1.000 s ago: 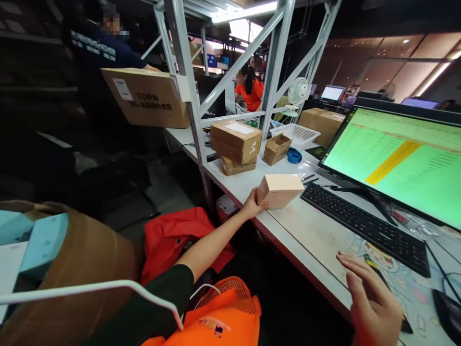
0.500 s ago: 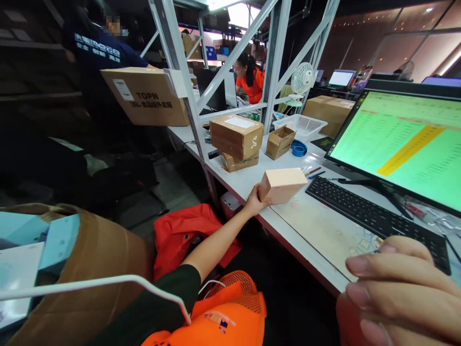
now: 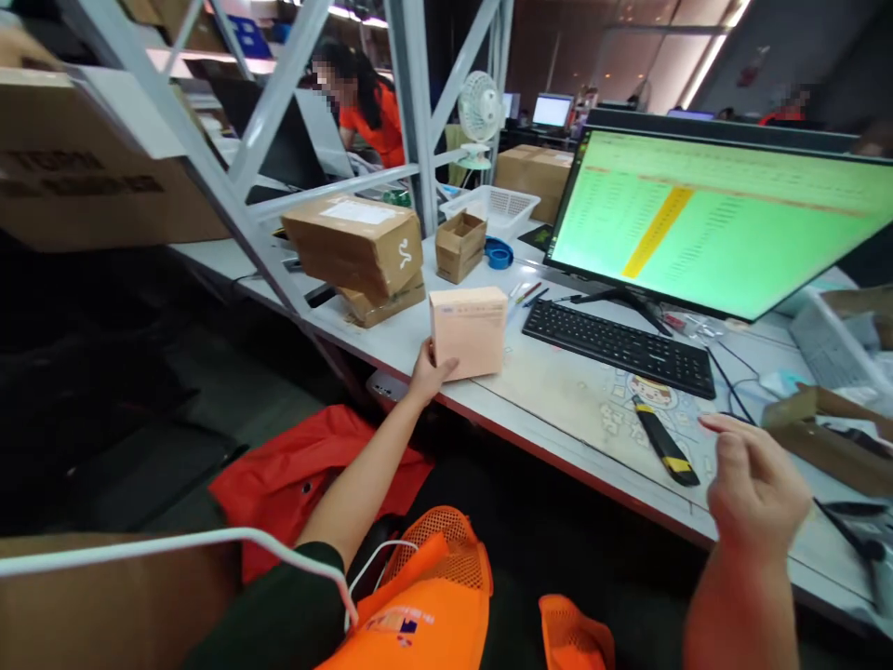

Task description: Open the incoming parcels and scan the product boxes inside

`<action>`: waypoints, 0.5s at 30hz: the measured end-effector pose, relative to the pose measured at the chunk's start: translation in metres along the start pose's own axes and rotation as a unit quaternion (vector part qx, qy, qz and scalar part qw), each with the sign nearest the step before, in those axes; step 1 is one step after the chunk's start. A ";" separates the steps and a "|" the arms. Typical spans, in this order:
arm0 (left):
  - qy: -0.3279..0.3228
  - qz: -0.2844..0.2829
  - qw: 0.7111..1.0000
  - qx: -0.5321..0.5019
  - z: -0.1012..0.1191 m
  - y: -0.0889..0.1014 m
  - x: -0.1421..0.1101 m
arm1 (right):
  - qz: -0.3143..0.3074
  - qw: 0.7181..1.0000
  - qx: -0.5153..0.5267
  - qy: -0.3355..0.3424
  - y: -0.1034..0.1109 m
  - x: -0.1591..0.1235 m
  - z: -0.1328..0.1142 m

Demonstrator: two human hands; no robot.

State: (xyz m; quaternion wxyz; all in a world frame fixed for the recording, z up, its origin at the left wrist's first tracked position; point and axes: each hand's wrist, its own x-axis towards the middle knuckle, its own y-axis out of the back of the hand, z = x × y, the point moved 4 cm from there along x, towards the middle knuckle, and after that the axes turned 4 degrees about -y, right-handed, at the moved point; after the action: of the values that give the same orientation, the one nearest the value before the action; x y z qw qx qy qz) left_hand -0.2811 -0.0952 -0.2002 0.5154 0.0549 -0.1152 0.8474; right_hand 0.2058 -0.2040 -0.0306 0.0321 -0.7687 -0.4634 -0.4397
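Note:
My left hand [image 3: 430, 368] grips the near left corner of a small pale pink box [image 3: 469, 329] that stands on the white table [image 3: 572, 419] near its front edge. My right hand [image 3: 754, 484] hovers above the table's right part with the fingers loosely curled and nothing in them. It is close to a black and yellow utility knife [image 3: 665, 440] lying on the printed desk mat. A black keyboard [image 3: 618, 345] lies just behind the knife.
A monitor [image 3: 718, 219] with a green spreadsheet stands behind the keyboard. Stacked cardboard boxes [image 3: 357, 249], a small open carton [image 3: 459, 245], blue tape [image 3: 499, 252] and a white basket [image 3: 491, 204] sit further back. A grey steel rack post [image 3: 209, 177] rises at left. A person in orange works behind.
The view has swung right. My right hand pulled back from close to the camera and now hovers by the knife. My left hand still holds the pink box, now turned more upright.

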 end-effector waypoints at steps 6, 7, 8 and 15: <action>0.013 -0.038 0.999 -0.021 0.004 -0.003 0.010 | -0.094 0.857 -0.405 -0.305 0.073 -0.018 0.211; 0.011 -0.040 0.999 -0.018 0.004 -0.004 0.010 | -0.142 0.831 -0.411 -0.345 0.076 -0.022 0.228; 0.009 -0.040 0.999 -0.014 0.004 -0.004 0.010 | -0.184 0.816 -0.406 -0.368 0.076 -0.025 0.240; -0.019 -0.030 0.999 0.025 0.006 -0.002 0.006 | -0.123 0.773 -0.459 -0.421 0.082 -0.018 0.246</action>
State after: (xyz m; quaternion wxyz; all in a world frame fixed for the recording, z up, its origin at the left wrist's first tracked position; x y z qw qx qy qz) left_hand -0.2818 -0.0910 -0.1924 0.5368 0.0869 -0.1022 0.8330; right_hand 0.4219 -0.1503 -0.1647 -0.5770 -0.7367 -0.2648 -0.2330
